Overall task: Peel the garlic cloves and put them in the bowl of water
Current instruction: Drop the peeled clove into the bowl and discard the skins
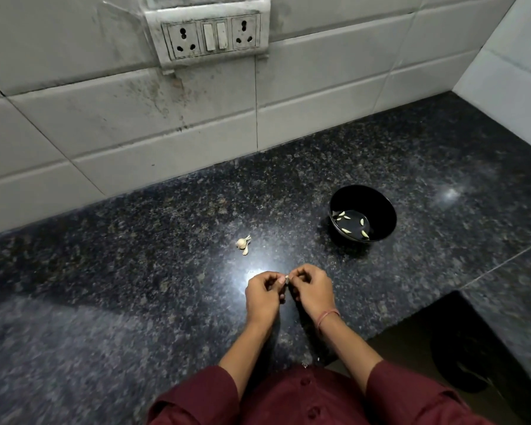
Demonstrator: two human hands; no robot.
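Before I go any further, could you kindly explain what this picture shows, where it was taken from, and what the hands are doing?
There is no machine here: a person in dark red sleeves works bare-handed, and the single picture comes from a wide-angle camera worn on their head, looking forward and down.

The left hand and right hand meet over a dark speckled countertop and pinch one small garlic clove between the fingertips, apparently peeling it.

Farther back on the counter lies the rest of the garlic bulb with a loose piece beside it. To the right stands a black bowl of water with several peeled cloves already in it.

Behind is a tiled wall with a switch and socket panel.
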